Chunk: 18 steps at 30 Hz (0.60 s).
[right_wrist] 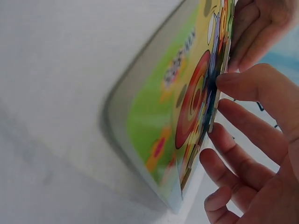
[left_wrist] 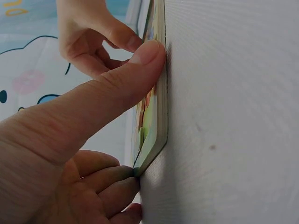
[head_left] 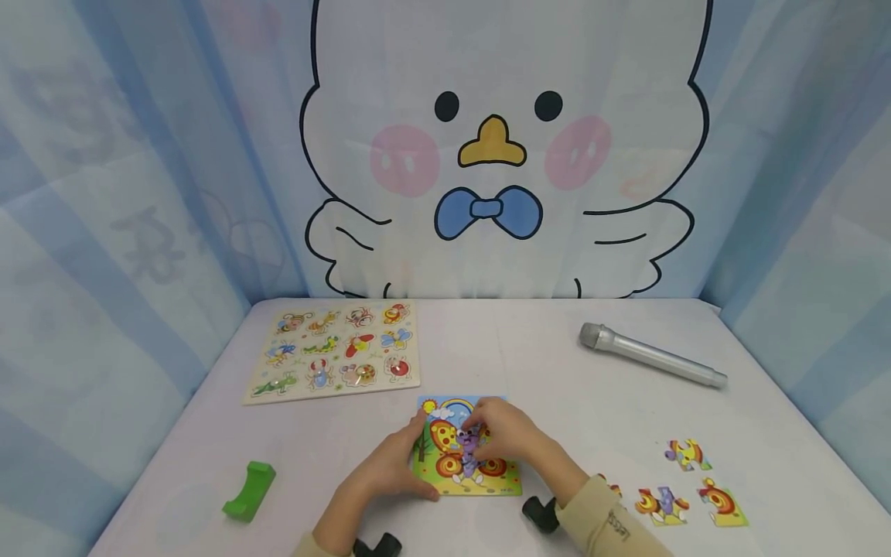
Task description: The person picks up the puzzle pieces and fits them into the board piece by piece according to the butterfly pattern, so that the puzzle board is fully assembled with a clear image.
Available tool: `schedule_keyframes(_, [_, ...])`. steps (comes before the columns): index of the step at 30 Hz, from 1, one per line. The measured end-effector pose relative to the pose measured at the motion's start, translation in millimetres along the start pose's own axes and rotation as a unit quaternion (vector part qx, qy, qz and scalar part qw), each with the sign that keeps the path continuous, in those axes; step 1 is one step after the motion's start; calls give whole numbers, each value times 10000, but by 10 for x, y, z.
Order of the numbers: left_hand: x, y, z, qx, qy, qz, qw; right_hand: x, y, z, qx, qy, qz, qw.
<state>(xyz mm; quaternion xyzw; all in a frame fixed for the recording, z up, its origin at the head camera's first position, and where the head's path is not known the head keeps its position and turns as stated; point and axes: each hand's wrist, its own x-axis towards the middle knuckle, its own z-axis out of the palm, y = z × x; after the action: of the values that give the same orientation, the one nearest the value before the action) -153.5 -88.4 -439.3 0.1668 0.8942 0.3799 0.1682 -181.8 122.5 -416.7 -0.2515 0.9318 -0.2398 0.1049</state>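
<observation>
- Puzzle board (head_left: 503,486), butterfly picture, lies flat on tabletop (head_left: 480,352), front middle, between both hands.
- Left hand (head_left: 393,466): partly open, steadies board; thumb on near edge, fingers along left side, per left wrist view.
- Right hand (head_left: 513,435): over board's middle, fingers bent, thumb and fingertips at the purple butterfly body; cannot tell whether a piece is pinched or just pressed.
- Right wrist view: piece edges show at board surface beneath those fingertips.
- Loose puzzle pieces (head_left: 724,504) front right, well apart from board: three in full sight, another partly hidden by right sleeve (head_left: 612,522); sleeve beige, dark lettering.
- Insect board (head_left: 378,356) back left, pale, rows of colourful bugs.
- Silver microphone (head_left: 654,356) back right, lying slanted, head toward the middle.
- Green curved block (head_left: 250,493) front left, apart from left hand.
- Black fittings (head_left: 541,514), one near each wrist, left one cut by frame.
- Backdrop curtain (head_left: 490,259) behind: white cartoon bird, blue bow tie, pink cheeks, yellow beak.
</observation>
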Motion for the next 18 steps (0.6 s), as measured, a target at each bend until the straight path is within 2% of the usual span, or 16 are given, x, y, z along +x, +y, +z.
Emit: schedule_keyframes(18, [3,-3,-8,0,6,79,10000,28,-51,10,-513,-61,217,9984])
